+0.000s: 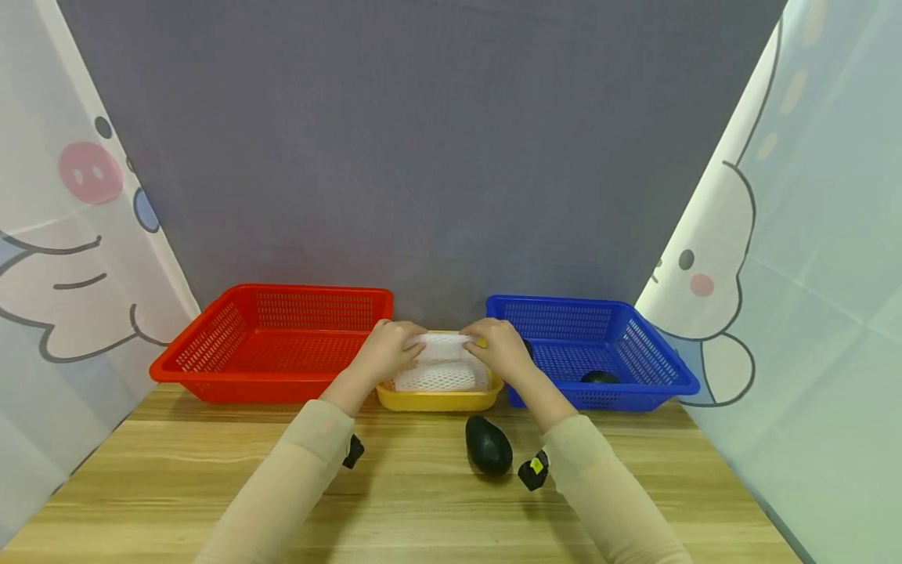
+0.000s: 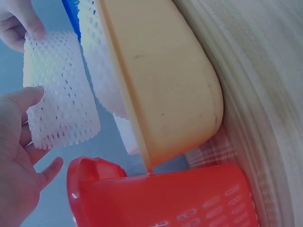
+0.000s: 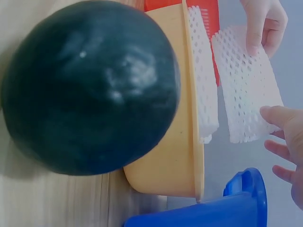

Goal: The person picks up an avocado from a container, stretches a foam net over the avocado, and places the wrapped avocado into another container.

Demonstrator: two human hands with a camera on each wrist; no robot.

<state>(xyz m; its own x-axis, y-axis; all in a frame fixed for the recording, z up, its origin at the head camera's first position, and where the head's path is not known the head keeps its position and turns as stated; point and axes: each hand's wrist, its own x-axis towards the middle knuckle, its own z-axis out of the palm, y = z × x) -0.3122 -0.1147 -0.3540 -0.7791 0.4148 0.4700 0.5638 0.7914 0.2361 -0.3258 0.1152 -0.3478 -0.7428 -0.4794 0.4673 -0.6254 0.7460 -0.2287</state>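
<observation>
A white foam net sleeve (image 2: pixel 64 90) is stretched between both hands above the yellow basket (image 1: pixel 437 402). My left hand (image 1: pixel 389 350) pinches one end between thumb and fingers, and my right hand (image 1: pixel 499 346) pinches the other end. More white foam netting (image 1: pixel 435 377) lies inside the yellow basket below. On the table in front of it sits a dark green avocado-shaped fruit (image 1: pixel 488 446), touched by neither hand; it looms large in the right wrist view.
A red basket (image 1: pixel 282 388) stands on the left of the yellow one. To the right is a blue basket (image 1: pixel 599 397) with a dark fruit (image 1: pixel 600 377) inside and another partly hidden behind my right hand. A grey panel (image 1: pixel 437 157) rises behind the baskets.
</observation>
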